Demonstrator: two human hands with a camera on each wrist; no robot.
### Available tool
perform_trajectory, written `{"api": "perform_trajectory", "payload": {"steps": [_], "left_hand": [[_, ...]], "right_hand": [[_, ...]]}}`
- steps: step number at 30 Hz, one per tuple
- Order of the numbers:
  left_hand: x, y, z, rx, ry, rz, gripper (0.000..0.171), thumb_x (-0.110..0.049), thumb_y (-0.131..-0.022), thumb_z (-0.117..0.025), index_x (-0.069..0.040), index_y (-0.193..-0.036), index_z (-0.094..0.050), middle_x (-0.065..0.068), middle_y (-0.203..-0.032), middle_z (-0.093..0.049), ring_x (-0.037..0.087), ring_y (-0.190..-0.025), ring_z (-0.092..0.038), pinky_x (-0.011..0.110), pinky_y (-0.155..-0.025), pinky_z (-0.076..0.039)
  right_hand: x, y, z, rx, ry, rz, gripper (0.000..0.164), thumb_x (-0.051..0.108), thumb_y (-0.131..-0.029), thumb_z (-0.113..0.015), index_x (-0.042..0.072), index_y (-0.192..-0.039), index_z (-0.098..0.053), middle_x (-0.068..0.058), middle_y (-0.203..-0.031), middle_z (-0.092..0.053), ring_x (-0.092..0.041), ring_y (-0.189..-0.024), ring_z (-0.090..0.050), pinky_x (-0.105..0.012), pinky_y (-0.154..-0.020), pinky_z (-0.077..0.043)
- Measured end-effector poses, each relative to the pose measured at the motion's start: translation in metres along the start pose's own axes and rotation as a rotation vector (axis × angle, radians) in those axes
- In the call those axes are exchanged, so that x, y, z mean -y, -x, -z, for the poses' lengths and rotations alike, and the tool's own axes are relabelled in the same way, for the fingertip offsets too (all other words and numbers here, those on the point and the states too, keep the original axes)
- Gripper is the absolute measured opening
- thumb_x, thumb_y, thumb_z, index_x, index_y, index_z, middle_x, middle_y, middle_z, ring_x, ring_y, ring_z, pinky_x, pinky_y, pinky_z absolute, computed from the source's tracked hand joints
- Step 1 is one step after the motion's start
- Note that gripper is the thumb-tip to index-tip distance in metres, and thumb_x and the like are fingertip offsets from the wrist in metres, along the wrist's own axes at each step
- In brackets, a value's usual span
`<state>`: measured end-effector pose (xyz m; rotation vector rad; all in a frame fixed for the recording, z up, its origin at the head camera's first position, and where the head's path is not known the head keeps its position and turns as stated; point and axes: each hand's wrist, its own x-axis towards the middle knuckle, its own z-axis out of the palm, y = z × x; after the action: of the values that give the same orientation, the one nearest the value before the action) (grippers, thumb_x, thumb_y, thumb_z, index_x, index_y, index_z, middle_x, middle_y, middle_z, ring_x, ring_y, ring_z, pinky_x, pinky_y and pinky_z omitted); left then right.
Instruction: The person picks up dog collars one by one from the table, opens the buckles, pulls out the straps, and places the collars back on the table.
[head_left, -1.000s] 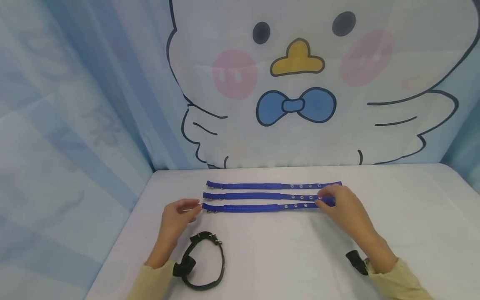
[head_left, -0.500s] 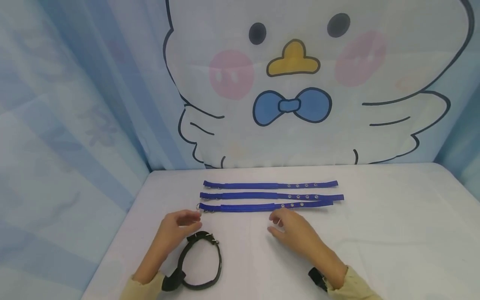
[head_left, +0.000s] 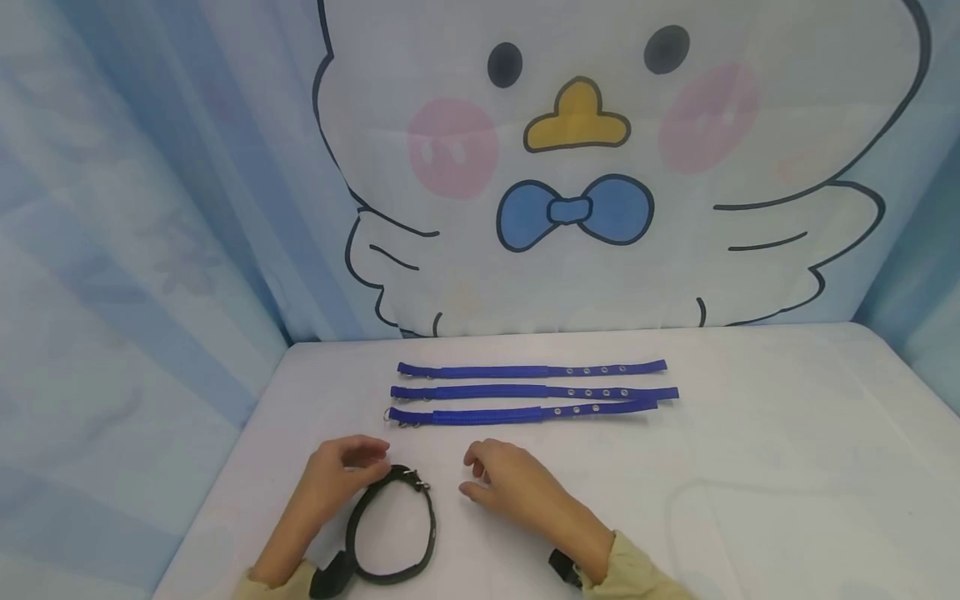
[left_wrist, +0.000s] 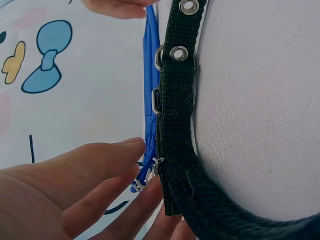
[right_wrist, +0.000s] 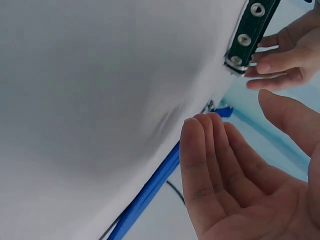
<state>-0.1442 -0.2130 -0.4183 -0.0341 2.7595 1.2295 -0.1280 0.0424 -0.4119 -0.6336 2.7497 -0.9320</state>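
A dark green webbing collar [head_left: 393,577], buckled into a loop, stands on the white table near its front. My left hand [head_left: 330,483] is at the collar's upper left side, fingers loosely bent. In the left wrist view its thumb and fingers lie beside the buckle end of the collar [left_wrist: 178,110]; whether they touch it I cannot tell. To the right of the loop, my right hand [head_left: 517,487] hovers with nothing in it. Its fingers [right_wrist: 192,150] are straight together and the thumb stands apart.
Three blue collars lie straight across the table behind the hands: a far one [head_left: 491,372], a middle one [head_left: 487,392] and a near one [head_left: 487,416]. The right tips of the near two meet. A printed cartoon curtain [head_left: 570,283] hangs behind the table.
My right hand has left the right end of the blue collars and moved left and nearer. My left hand has come down from their left end to the green collar.
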Motion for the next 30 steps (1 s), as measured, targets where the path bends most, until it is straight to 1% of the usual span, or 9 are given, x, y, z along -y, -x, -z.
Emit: {"api": "perform_trajectory", "payload": {"steps": [5,12,17,22,26,30], "left_hand": [[0.002,0.001,-0.001,0.033,-0.018,0.040,0.029,-0.013,-0.079,-0.084,-0.005,-0.105,-0.074,0.004,-0.099,-0.074,0.017,-0.088,-0.068,0.035,-0.075,-0.058],[-0.001,0.002,-0.003,0.082,-0.072,0.049,0.028,-0.011,-0.078,-0.084,-0.008,-0.104,-0.075,0.004,-0.100,-0.074,0.019,-0.093,-0.067,0.041,-0.082,-0.057],[0.000,0.001,-0.004,0.093,-0.084,0.062,0.024,-0.006,-0.078,-0.081,-0.007,-0.101,-0.076,0.002,-0.095,-0.073,0.015,-0.087,-0.064,0.037,-0.075,-0.056],[0.001,0.001,-0.004,0.085,-0.088,0.048,0.022,-0.002,-0.078,-0.080,-0.006,-0.099,-0.076,0.003,-0.094,-0.073,0.016,-0.086,-0.066,0.036,-0.073,-0.058],[0.002,0.002,-0.005,0.066,-0.066,0.036,0.021,-0.001,-0.077,-0.080,-0.006,-0.097,-0.077,0.004,-0.095,-0.074,0.017,-0.086,-0.067,0.035,-0.072,-0.059],[-0.001,0.004,-0.004,0.052,-0.032,0.028,0.021,-0.002,-0.076,-0.082,-0.008,-0.096,-0.077,0.004,-0.096,-0.074,0.017,-0.087,-0.067,0.034,-0.070,-0.059]], "right_hand": [[0.016,-0.006,-0.008,0.043,0.011,0.034,0.027,0.025,-0.088,-0.076,0.006,-0.106,-0.068,0.004,-0.082,-0.062,-0.005,-0.070,-0.052,-0.023,-0.065,-0.049],[0.025,-0.012,-0.021,0.084,0.035,0.045,0.030,0.028,-0.088,-0.076,0.007,-0.109,-0.068,0.005,-0.082,-0.063,-0.003,-0.069,-0.051,-0.021,-0.064,-0.048],[0.028,-0.013,-0.026,0.094,0.057,0.034,0.028,0.028,-0.086,-0.078,0.009,-0.105,-0.069,0.008,-0.078,-0.060,-0.002,-0.067,-0.050,-0.020,-0.062,-0.046],[0.029,-0.014,-0.027,0.092,0.065,0.031,0.026,0.026,-0.086,-0.078,0.009,-0.103,-0.069,0.009,-0.076,-0.058,-0.002,-0.066,-0.049,-0.020,-0.060,-0.045],[0.030,-0.014,-0.026,0.089,0.047,0.027,0.027,0.025,-0.085,-0.079,0.010,-0.106,-0.069,0.009,-0.077,-0.061,-0.002,-0.067,-0.051,-0.021,-0.061,-0.046],[0.029,-0.013,-0.025,0.081,0.006,0.034,0.026,0.023,-0.086,-0.078,0.010,-0.106,-0.069,0.008,-0.080,-0.066,-0.001,-0.069,-0.054,-0.020,-0.062,-0.048]]}}
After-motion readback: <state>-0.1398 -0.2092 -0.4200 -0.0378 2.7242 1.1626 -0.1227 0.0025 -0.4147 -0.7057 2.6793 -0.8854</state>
